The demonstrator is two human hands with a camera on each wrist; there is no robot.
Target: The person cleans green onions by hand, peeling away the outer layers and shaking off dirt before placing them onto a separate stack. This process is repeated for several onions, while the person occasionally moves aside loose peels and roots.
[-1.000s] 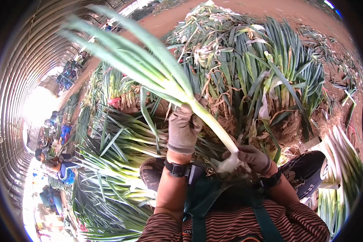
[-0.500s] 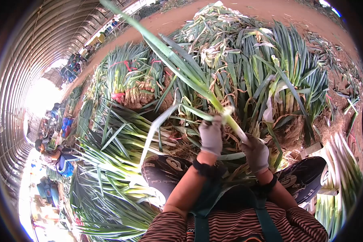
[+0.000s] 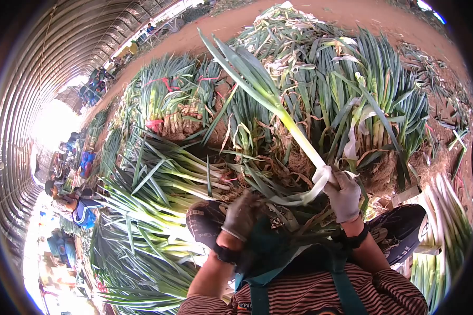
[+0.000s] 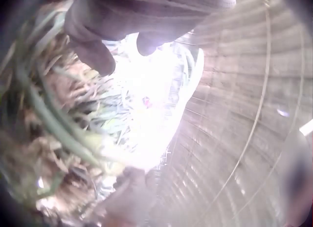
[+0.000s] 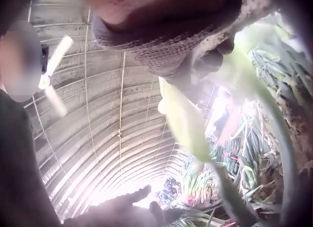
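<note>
My gloved right hand (image 3: 343, 197) grips a long green onion (image 3: 299, 137) near its white root end. The stalk slants up and to the left, its green leaves spreading at the top. A loose peeled layer (image 3: 321, 181) curls off the white end and trails down to the left. My gloved left hand (image 3: 240, 216) is blurred in the head view, low over the left knee and apart from the stalk. In the left wrist view, the left hand's fingers (image 4: 100, 58) hang loosely bent with nothing between them.
Bundled green onions (image 3: 373, 100) stand ahead, with more tied in red (image 3: 176, 113) behind on the left. Loose green onions (image 3: 142, 226) lie in a heap to my left. White-stemmed ones (image 3: 444, 215) are stacked at right. People (image 3: 81, 210) sit at far left.
My left hand has left the stalk and moved down and left toward the knee. An outer layer now hangs peeled from the white end, while the right hand keeps its grip.
</note>
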